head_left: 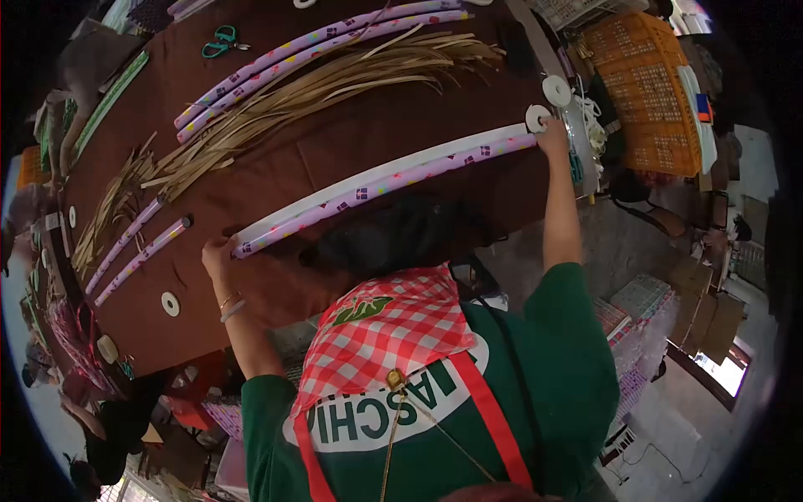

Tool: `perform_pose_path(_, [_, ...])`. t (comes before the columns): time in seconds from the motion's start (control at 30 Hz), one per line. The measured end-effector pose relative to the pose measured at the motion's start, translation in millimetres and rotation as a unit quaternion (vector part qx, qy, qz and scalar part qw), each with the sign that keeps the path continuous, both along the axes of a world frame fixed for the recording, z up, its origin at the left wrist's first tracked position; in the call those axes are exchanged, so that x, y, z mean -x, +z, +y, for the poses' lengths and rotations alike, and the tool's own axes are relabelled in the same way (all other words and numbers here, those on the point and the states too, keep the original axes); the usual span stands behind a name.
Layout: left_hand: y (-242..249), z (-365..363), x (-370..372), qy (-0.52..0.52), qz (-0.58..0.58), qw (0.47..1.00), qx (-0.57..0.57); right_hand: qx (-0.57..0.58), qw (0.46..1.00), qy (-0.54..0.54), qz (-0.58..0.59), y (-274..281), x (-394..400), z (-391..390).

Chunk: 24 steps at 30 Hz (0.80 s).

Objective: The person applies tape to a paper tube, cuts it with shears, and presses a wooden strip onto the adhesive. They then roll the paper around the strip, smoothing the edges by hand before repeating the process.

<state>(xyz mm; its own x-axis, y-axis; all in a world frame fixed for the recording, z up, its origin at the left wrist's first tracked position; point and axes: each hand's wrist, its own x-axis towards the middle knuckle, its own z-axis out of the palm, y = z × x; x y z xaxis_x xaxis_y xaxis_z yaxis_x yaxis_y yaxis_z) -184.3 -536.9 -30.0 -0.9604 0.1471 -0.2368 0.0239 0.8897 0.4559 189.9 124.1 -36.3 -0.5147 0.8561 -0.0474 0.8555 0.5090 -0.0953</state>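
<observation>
A long lilac patterned roll (376,189) with a white strip along its far side lies slantwise over the brown cloth. My left hand (219,253) has its fingers closed at the roll's left end. At the other end my right hand (550,138) pinches the roll's tip, right beside a white tape roll (537,118). A black bundle (389,238) lies on the cloth between the roll and my apron. Beyond the roll spreads a bunch of dry brown strips (318,92).
Two long lilac rolls (322,42) lie at the back, near teal-handled scissors (221,42). Two shorter lilac rolls (142,263) rest at the left, with another tape roll (170,304) close by. An orange crate (644,92) stands past the table's right edge. People sit at the far left.
</observation>
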Motion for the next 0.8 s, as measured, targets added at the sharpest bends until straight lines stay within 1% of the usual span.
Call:
perform_pose_path(0.03, [0, 0, 0, -0.01, 0.004, 1.0, 0.011, 0.037, 0.999, -0.016, -0.021, 5, -2, -1])
perform_pose_path(0.1, [3, 6, -6, -0.022, 0.013, 0.999, 0.023, 0.006, 0.999, 0.051, -0.017, 4, -11, 3])
perform_pose_path(0.13, [8, 9, -8, -0.026, 0.018, 0.999, 0.025, 0.001, 0.998, 0.054, 0.041, 4, -12, 5])
perform_pose_path(0.2, [11, 11, -8, -0.02, 0.019, 0.999, 0.034, 0.034, 0.996, 0.075, 0.036, 37, -4, -11])
perform_pose_path(0.23, [-20, -10, 3, -0.056, 0.036, 0.997, 0.05, 0.01, 0.996, 0.076, 0.04, 33, -5, -9])
perform_pose_path(0.27, [-24, -10, 3, -0.053, 0.049, 0.997, 0.016, 0.014, 0.991, 0.09, 0.101, 35, -7, -8])
perform_pose_path(0.3, [-14, -3, 4, -0.039, 0.001, 0.995, 0.094, 0.03, 0.978, 0.101, 0.179, 30, -9, -1])
perform_pose_path(0.33, [-31, -12, 13, -0.062, -0.013, 0.996, 0.067, 0.005, 0.989, 0.031, 0.147, 36, -5, 0])
perform_pose_path(0.37, [-41, -20, 14, -0.068, 0.077, 0.995, -0.014, 0.009, 0.988, 0.03, 0.148, 44, -3, 6])
perform_pose_path(0.4, [-15, -8, 5, -0.055, -0.008, 0.991, -0.12, -0.036, 0.982, 0.027, 0.185, 49, 0, 11])
perform_pose_path(0.47, [-41, -25, 20, -0.142, 0.076, 0.987, 0.002, -0.081, 0.98, -0.05, 0.174, 56, 10, 27])
perform_pose_path(0.5, [-42, -22, 24, -0.147, 0.083, 0.986, -0.002, -0.1, 0.982, -0.064, 0.149, 60, 13, 35])
perform_pose_path(0.53, [-42, -23, 22, -0.121, 0.06, 0.991, -0.008, -0.103, 0.98, -0.066, 0.156, 58, 14, 41])
perform_pose_path(0.57, [-41, -26, 20, -0.091, 0.036, 0.995, -0.012, -0.091, 0.986, -0.089, 0.11, 55, 15, 45])
perform_pose_path(0.6, [-38, -24, 19, -0.089, 0.041, 0.995, -0.01, -0.078, 0.989, -0.111, 0.064, 47, 15, 50])
perform_pose_path(0.63, [-35, -19, 17, -0.084, 0.034, 0.996, -0.022, -0.019, 0.996, -0.089, 0.014, 22, 9, 69])
perform_pose_path(0.7, [-24, -15, 9, -0.066, 0.016, 0.997, -0.038, -0.057, 0.99, -0.106, 0.074, 12, 9, 58])
perform_pose_path(0.73, [-18, -13, 2, -0.078, 0.053, 0.995, -0.031, -0.106, 0.978, -0.146, 0.108, 5, 16, 52])
perform_pose_path(0.77, [-9, -5, -3, -0.091, 0.09, 0.992, -0.024, -0.105, 0.977, -0.133, 0.132, 16, 25, 38])
perform_pose_path(0.8, [5, 8, -10, -0.083, 0.074, 0.992, -0.052, -0.119, 0.97, -0.108, 0.183, 26, 42, 18])
